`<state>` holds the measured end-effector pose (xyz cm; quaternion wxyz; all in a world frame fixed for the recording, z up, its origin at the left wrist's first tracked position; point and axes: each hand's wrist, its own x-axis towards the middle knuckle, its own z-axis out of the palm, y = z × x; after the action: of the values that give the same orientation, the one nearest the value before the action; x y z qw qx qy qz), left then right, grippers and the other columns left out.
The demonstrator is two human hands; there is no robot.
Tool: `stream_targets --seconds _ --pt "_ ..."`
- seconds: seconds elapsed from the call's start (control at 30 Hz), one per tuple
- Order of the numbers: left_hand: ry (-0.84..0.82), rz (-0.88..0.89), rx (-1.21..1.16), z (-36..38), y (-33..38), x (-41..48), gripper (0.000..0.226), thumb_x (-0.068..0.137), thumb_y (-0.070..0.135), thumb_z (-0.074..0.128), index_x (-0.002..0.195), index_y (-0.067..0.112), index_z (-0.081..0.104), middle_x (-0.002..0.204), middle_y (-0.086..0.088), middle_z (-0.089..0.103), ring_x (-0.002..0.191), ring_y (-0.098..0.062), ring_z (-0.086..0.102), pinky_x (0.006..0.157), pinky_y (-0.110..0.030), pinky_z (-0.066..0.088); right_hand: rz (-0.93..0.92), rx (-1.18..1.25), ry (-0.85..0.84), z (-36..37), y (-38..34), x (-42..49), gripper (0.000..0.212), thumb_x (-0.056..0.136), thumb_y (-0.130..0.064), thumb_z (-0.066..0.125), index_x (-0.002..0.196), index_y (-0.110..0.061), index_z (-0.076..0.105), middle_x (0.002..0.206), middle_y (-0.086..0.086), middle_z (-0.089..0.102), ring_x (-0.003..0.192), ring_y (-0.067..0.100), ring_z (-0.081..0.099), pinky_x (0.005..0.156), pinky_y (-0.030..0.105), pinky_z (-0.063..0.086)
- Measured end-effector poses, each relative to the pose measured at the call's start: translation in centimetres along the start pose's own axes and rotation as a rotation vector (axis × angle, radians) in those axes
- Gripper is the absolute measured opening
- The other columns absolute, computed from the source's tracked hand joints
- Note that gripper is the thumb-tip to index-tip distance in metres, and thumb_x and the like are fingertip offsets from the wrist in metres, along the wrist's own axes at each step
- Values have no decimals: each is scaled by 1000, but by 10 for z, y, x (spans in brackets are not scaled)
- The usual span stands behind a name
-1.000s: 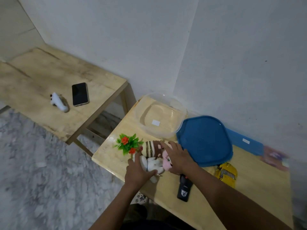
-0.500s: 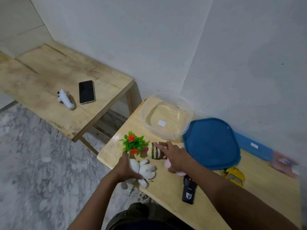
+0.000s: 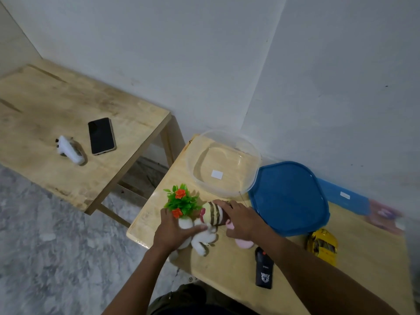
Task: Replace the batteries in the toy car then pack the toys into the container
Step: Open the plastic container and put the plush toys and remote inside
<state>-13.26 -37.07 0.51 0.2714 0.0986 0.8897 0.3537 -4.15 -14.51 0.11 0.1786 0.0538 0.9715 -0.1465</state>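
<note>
Both reaching forward, our left hand (image 3: 171,233) grips the white plush (image 3: 203,241); our right hand (image 3: 244,220) clasps the striped toy (image 3: 213,215), lying crosswise.

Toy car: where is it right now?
Head view: the toy car sits on the right side of the table, just beside the near edge of the blue lid and right of the black remote.
</note>
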Motion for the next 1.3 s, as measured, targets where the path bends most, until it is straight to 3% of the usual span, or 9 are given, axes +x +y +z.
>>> stream_targets --seconds 0.17,0.3,0.47,0.57,0.67,0.83,0.93,1.13,1.3 --pt "191 -21 -117 11 0 5 83 64 73 72 125 23 45 111 5 52 105 -23 61 82 -36 50 41 39 60 10 0 2 88 78 -33 61 149 -42 8 126 4 51 109 29 55 77 38 43" --pt "166 -46 -161 10 6 13 93 61 70 78 135 27 42 124 1 53 112 -24 59 90 -40 50 66 0 124 12 -4 -1 86 74 -36 64 147 -40 18 122 3 57 108 26 57 83 40 42" --pt "82 -124 -76 8 12 25 103 61 70 78 143 23 37 113 -2 42 110 -34 60 90 -44 51 244 -141 417 10 -20 -16 79 59 -44 74 133 -30 50 118 5 57 111 27 54 102 57 35" --pt "69 -152 -46 9 15 28 103 64 70 76 145 21 34 118 -6 42 108 -37 60 89 -44 50 372 -147 473 21 -35 -31 78 60 -47 75 132 -24 55 122 8 55 109 28 53 93 50 41" --pt "91 -148 -36 11 16 28 103 65 71 73 146 22 31 117 -8 44 106 -38 60 87 -44 50 453 -84 460 26 -44 -40 78 62 -45 73 134 -21 54 117 9 57 103 29 54 79 41 48" --pt "99 -116 -36 16 16 26 103 65 74 71 145 25 29 120 -10 49 110 -40 59 89 -47 51 505 36 389 32 -40 -35 85 70 -51 63 146 -27 33 128 13 49 117 35 48 91 48 47" --pt "112 -125 -59 18 18 27 107 63 74 72 146 25 28 121 -12 49 110 -40 58 87 -47 51 482 24 347 31 -37 -33 92 66 -58 63 146 -27 29 126 12 52 112 33 52 81 47 51" --pt "194 -135 -87 20 24 33 91 60 75 70 134 29 42 110 -7 61 101 -35 64 83 -45 54 278 50 333 27 -15 -30 92 71 -63 58 147 -30 20 126 9 51 109 30 53 88 48 48" --pt "202 -170 -59 18 26 40 69 56 58 62 112 19 58 85 -5 68 82 -34 66 72 -37 52 196 21 292 18 -9 -20 86 75 -69 53 149 -37 23 129 4 51 109 25 55 79 43 48"
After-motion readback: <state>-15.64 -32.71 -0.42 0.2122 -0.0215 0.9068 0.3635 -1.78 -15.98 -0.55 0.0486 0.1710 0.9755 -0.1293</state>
